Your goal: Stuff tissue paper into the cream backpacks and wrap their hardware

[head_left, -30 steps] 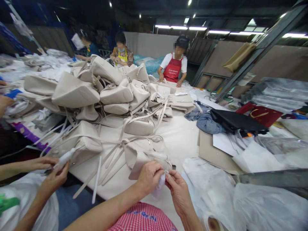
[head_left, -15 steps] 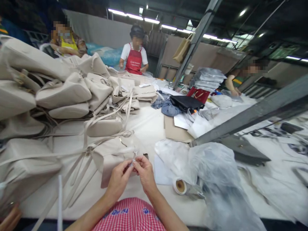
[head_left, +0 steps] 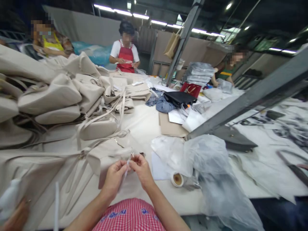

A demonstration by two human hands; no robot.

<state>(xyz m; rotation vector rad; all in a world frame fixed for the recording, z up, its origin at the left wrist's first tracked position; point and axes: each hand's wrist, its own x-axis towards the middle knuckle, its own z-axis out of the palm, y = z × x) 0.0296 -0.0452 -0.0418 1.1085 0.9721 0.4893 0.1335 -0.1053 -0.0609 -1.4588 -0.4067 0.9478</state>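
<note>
My left hand (head_left: pixel 115 175) and my right hand (head_left: pixel 141 168) are close together over the near edge of a beige bag (head_left: pixel 109 151). Fingertips of both hands are pinched on a thin whitish strip (head_left: pixel 125 170), which hangs down between them. The bag lies on the white table, its straps spread out to the left. A small dark piece (head_left: pixel 142 154) shows just behind my right fingers. Blur hides the fine detail at the fingertips.
Beige bags (head_left: pixel 50 96) are heaped at the left. To the right lie clear plastic bags (head_left: pixel 211 160), a roll (head_left: pixel 177 179) and a brown board (head_left: pixel 169 125). A grey metal post (head_left: pixel 240 109) slants across. Another person's hand (head_left: pixel 19 215) is at lower left.
The view has shifted right. The whitish strip now hangs longer below my fingers. The hand at lower left has come up beside a white object, and the person in red has raised their hands.
</note>
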